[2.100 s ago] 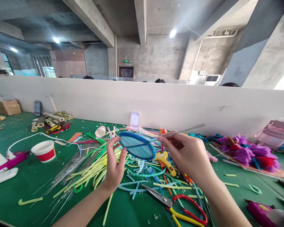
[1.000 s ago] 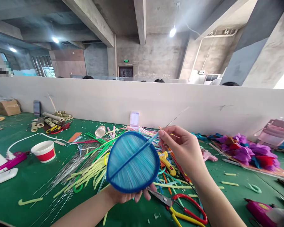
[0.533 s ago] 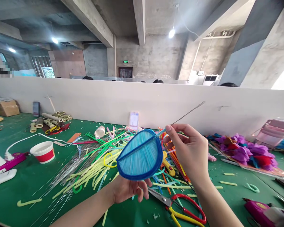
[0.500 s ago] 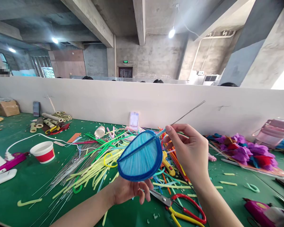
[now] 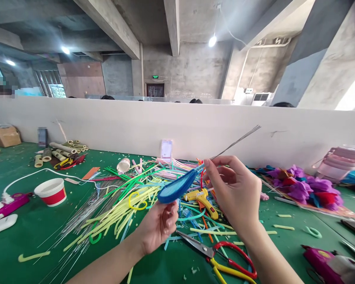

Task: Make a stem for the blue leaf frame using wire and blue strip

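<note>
A blue petal-shaped piece (image 5: 177, 187) with a dark blue fuzzy rim hangs above the table, tilted nearly edge-on. My right hand (image 5: 236, 189) pinches its wrapped stem between thumb and fingertips. Bare thin wires (image 5: 239, 141) stick out beyond that grip, up and to the right. Below the piece, my left hand (image 5: 161, 225) is closed with curled fingers against its lower rim; the thumb is mostly hidden. Under my hands lie scissors (image 5: 208, 250) with red and yellow handles, and a yellow glue gun (image 5: 205, 201).
Pale yellow fuzzy stems (image 5: 106, 219) and loose wires spread over the green table (image 5: 85, 260). To the left stand a paper cup (image 5: 51, 192) and a power strip (image 5: 10, 207). Purple fabric flowers (image 5: 301, 187) lie right. A white partition (image 5: 121, 122) runs behind.
The blue piece has turned from facing me to nearly edge-on. My left hand has come up to its lower rim, fingers more curled. The right hand keeps its pinch on the stem.
</note>
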`<control>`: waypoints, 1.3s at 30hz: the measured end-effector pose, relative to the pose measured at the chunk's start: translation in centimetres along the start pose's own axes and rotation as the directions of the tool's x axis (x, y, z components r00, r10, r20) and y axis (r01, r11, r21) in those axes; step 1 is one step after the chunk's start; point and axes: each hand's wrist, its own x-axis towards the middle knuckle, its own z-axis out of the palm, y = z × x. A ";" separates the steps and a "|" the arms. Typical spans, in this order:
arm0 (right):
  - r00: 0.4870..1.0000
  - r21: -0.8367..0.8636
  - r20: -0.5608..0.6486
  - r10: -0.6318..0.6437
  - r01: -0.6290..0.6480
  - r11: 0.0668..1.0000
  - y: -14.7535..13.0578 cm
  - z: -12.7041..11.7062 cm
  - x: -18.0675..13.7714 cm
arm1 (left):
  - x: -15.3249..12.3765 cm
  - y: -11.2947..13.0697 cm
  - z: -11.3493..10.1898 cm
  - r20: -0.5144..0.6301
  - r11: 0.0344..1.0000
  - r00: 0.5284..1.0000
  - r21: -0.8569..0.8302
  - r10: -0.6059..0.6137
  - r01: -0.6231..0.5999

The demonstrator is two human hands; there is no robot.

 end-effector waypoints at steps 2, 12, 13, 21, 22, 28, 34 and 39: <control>0.997 -0.071 -0.015 -0.075 0.074 0.995 -0.1 0.0 0.0 | 0.1 0.4 0.3 -0.068 0.998 0.995 0.014 0.067 -0.067; 0.988 -0.226 0.052 -0.143 0.151 0.962 -0.1 0.3 -0.1 | -0.1 1.2 -1.9 0.511 -0.291 0.491 0.841 0.706 -0.457; 0.988 -0.233 0.061 -0.145 0.155 0.960 -0.1 0.3 -0.1 | -0.1 1.3 -2.4 0.635 -0.466 0.430 0.768 0.642 -0.439; 0.987 -0.263 0.098 -0.126 0.148 0.953 -0.1 0.2 0.2 | 0.5 1.8 -3.4 0.867 -0.880 0.272 0.460 0.417 -0.120; 0.987 -0.257 0.112 -0.118 0.143 0.956 0.0 0.2 0.2 | 0.6 1.8 -3.4 0.855 -0.876 0.290 0.473 0.429 -0.098; 0.955 -0.174 0.266 -0.129 0.179 0.968 -0.1 0.0 0.2 | 1.1 2.0 -3.6 0.732 -0.765 0.422 0.631 0.534 -0.127; 0.873 -0.051 0.426 -0.239 0.286 0.957 -1.1 -0.1 -0.2 | 0.2 2.1 -2.7 0.606 -0.441 0.549 0.796 0.576 -0.415; 0.799 0.018 0.485 -0.357 0.399 0.917 -1.6 -0.3 -0.7 | -0.3 1.6 -1.3 0.455 0.150 0.766 0.808 0.455 -0.570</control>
